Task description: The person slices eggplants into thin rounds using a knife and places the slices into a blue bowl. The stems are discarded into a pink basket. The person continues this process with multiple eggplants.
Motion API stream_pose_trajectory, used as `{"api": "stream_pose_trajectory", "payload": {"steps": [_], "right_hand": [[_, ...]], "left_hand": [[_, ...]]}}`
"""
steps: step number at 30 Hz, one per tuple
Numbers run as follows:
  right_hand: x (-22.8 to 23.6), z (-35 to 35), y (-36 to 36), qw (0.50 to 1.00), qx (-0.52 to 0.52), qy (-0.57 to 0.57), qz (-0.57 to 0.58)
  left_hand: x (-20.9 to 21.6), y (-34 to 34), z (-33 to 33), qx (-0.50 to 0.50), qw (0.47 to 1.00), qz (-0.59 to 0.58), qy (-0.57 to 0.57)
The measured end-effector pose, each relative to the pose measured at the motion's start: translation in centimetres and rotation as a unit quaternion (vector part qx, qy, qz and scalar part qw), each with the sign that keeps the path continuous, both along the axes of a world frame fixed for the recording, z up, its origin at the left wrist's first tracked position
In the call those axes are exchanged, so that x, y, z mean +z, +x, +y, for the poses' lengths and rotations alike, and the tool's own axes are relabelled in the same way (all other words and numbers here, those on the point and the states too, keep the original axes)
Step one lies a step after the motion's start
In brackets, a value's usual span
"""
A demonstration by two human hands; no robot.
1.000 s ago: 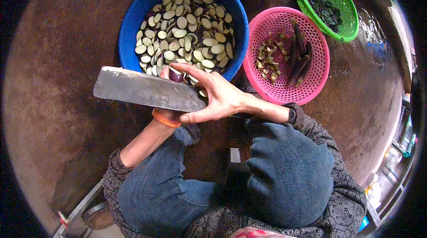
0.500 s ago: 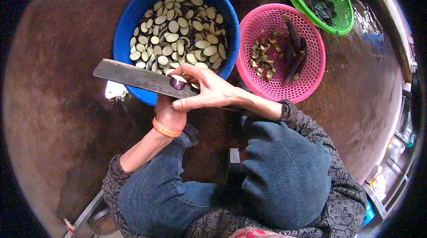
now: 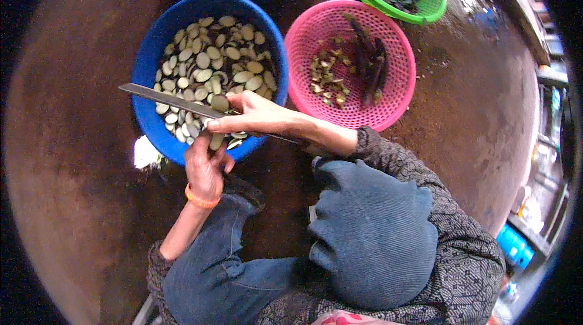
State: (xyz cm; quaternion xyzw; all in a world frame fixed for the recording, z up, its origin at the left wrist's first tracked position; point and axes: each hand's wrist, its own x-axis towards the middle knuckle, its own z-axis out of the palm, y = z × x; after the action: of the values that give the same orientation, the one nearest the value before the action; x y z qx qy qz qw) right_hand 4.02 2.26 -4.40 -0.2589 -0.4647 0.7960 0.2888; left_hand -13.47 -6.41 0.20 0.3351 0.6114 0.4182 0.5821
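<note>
over the blue tub (image 3: 141, 121), right hand (image 3: 258, 115) clasping the knife (image 3: 173, 101), blade slanting up-left, one eggplant slice (image 3: 220, 103) just beyond it, right hand nearer; left hand (image 3: 204, 170) curled below, its hold impossible to tell

Worn: charcoal-and-black long-sleeved fabric top (image 3: 290, 313), angular maze-like print. Its right sleeve (image 3: 398, 164) bunches slightly, cuff close to the right hand (image 3: 264, 115). Its left sleeve (image 3: 159, 273), same print, ends farther up, forearm bare below. Thin orange ring-shaped wristband (image 3: 200, 199), smooth, rubbery-looking, just behind the left hand (image 3: 204, 170). Faded blue denim trousers (image 3: 209, 270), left leg creased, seam visible. Right knee: blue finely ribbed cloth (image 3: 379, 234), wavy edge; can't tell if it's a separate layer. Dark shoe (image 3: 245, 194), partly covered, details unclear. Lower edge: pale pink cloth (image 3: 349, 319), red patches.
</note>
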Motion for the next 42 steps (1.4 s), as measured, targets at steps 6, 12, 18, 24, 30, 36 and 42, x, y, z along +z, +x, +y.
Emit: {"api": "stream_pose_trajectory", "payload": {"steps": [6, 12, 18, 24, 30, 36, 42], "right_hand": [[-1.0, 1.1, 0.9, 0.985, -0.072, 0.07, -0.137], [-0.5, -0.1, 3.5, 0.958, -0.108, 0.195, -0.179], [-2.4, -2.0, 11.2, 0.905, -0.225, 0.187, -0.31], [-8.8, -4.3, 16.8, 0.818, -0.307, 0.2, -0.443], [-7.3, -1.4, 18.0, 0.718, -0.35, 0.281, -0.532], [-3.2, 3.0, 11.2, 0.712, -0.404, 0.396, -0.416], [-1.6, 3.3, 9.4, 0.796, -0.347, 0.399, -0.294]], "left_hand": [[0.1, -0.8, 0.3, 0.033, 0.998, 0.059, -0.019], [-0.4, -0.7, 0.4, 0.048, 0.994, 0.02, -0.101], [-0.3, -1.7, -0.4, 0.023, 0.994, 0.001, -0.102], [-1.0, -2.0, -0.6, 0.027, 0.993, 0.0, -0.117], [-1.1, -1.6, -0.4, 0.015, 0.993, -0.017, -0.118], [-1.0, -0.7, 0.1, -0.014, 0.992, -0.011, -0.125], [-1.0, -0.6, 0.1, -0.022, 0.991, -0.011, -0.128]]}}
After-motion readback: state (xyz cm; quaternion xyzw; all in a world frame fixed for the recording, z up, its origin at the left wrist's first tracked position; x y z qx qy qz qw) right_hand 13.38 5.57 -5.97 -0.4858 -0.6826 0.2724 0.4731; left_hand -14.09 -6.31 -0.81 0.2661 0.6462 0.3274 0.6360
